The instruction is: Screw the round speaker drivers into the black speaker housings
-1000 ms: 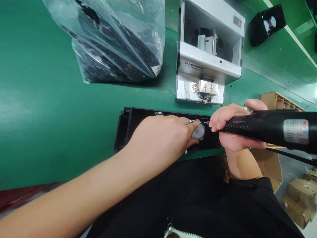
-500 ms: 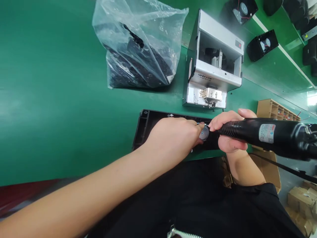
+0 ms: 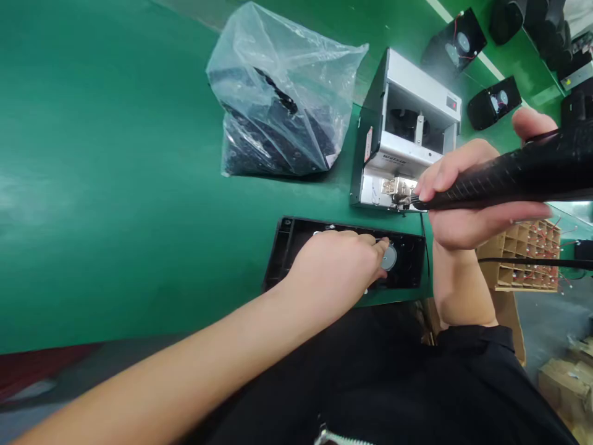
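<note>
My right hand is wrapped round a black electric screwdriver. Its front end is at the metal pick-up block of a silver screw feeder; the bit tip is hard to make out there. Below, a long black plastic housing lies open side up on the bench. Over it rests my left hand, closed, with thumb and fingertips at the rim of a round silver speaker in the housing. The back of this hand hides the middle of the housing.
A clear plastic bag of dark parts stands left of the feeder on the green bench. Black speaker boxes sit at the upper right. A divided cardboard box with wired parts is at the right, near a black cable.
My right hand has lifted the electric screwdriver from the housing up to the feeder's block. My left hand has stayed at the speaker. The view has shifted slightly.
</note>
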`<state>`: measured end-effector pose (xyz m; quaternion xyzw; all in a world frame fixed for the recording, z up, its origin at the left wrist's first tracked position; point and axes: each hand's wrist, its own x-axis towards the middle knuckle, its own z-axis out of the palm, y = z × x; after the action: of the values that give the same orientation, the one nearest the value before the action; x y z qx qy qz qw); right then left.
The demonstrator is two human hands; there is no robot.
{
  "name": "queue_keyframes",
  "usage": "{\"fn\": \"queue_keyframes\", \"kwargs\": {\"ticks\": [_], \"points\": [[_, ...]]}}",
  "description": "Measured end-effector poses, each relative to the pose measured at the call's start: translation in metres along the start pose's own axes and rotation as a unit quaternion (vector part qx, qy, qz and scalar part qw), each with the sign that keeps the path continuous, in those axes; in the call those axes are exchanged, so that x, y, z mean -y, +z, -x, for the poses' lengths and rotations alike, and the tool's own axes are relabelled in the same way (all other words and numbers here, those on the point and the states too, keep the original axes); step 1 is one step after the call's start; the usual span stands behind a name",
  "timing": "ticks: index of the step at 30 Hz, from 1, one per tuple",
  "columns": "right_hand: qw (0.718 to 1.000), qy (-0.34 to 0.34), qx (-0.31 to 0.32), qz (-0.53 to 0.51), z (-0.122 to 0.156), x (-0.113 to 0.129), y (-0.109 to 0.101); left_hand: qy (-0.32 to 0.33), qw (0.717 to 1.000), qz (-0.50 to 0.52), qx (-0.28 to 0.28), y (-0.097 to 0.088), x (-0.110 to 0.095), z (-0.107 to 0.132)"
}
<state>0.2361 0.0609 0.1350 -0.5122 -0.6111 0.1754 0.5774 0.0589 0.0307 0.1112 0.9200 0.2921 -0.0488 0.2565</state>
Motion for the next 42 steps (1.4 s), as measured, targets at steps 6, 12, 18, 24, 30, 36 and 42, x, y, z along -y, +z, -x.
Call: {"fn": "queue_keyframes", "kwargs": {"ticks": [6, 12, 18, 24, 30, 36, 42], "points": [[0.997, 0.01, -0.081, -0.004, 0.002, -0.009, 0.012, -0.006, 1.0, 0.006, 0.002, 0.001, 0.001, 0.0], [0.991, 0.002, -0.026, -0.132, 0.026, 0.055, -0.042, 0.015, 0.999, -0.004, -0.047, 0.011, 0.007, 0.001], [0.988, 0.04, -0.032, -0.145, 0.071, 0.068, -0.068, 0.025, 0.997, -0.028, -0.068, 0.016, 0.011, 0.004], [0.976, 0.071, -0.052, -0.197, 0.101, 0.05, -0.062, 0.026, 0.996, -0.024, -0.083, 0.018, 0.018, 0.007], [0.971, 0.078, -0.046, -0.221, 0.11, 0.04, -0.06, 0.026, 0.994, -0.033, -0.099, 0.018, 0.019, 0.01], [0.972, 0.079, -0.044, -0.219, 0.114, 0.037, -0.057, 0.026, 0.993, -0.034, -0.108, 0.019, 0.019, 0.01], [0.971, 0.024, -0.064, -0.229, 0.118, 0.024, -0.048, 0.01, 0.997, -0.022, -0.079, 0.013, 0.013, 0.007]]}}
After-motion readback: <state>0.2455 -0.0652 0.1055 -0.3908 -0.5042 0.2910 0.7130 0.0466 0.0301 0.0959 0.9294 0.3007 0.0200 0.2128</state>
